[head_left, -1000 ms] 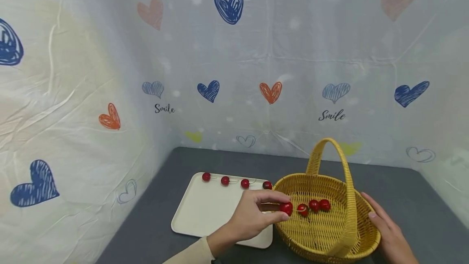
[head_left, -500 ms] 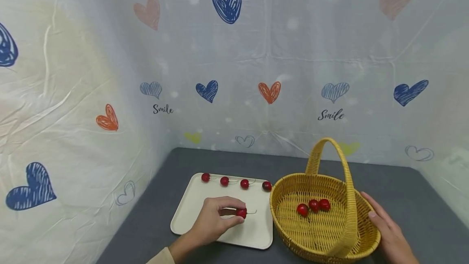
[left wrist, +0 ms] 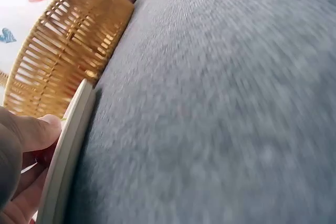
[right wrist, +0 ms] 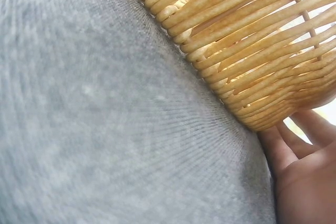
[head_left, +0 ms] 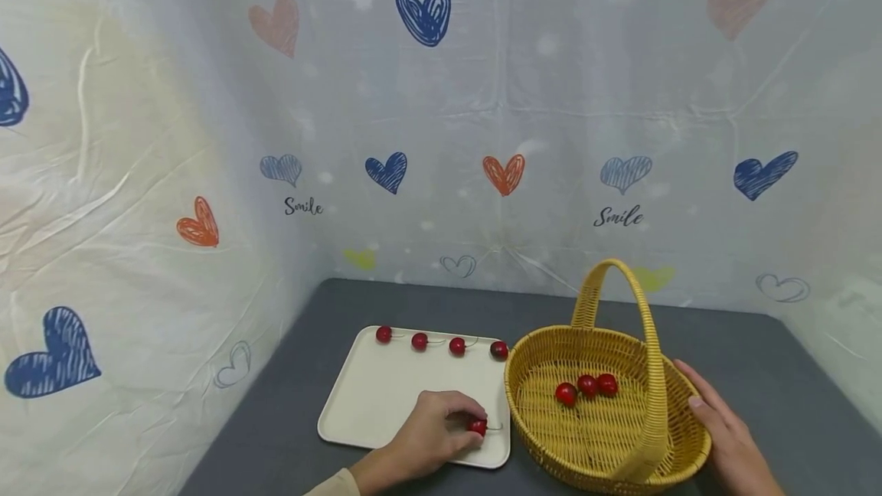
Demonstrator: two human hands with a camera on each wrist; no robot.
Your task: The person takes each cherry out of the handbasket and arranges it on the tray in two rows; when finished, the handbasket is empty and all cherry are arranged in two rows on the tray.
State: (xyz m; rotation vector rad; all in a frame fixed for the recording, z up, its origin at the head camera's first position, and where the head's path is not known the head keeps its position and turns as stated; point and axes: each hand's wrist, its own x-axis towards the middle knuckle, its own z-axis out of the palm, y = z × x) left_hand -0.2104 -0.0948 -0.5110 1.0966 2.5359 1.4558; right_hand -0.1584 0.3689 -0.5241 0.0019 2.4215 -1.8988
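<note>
My left hand pinches a red cherry between thumb and fingers, low over the near right corner of the cream tray. Its thin stem points right. In the left wrist view the thumb is at the tray's edge, and the cherry is mostly hidden behind it. Against the right outer side of the yellow wicker basket rests my right hand, thumb tip by the rim. The right wrist view shows its extended fingers touching the woven wall. Three cherries lie together inside the basket.
Several stemmed cherries sit in a row along the tray's far edge. Tray and basket stand side by side on a dark grey table. The basket's tall handle arches over its opening. A heart-printed curtain hangs behind.
With a cherry in its fingers, my left hand has moved from the basket's left rim back over the tray, then down toward its near right corner. The right hand stays at the basket.
</note>
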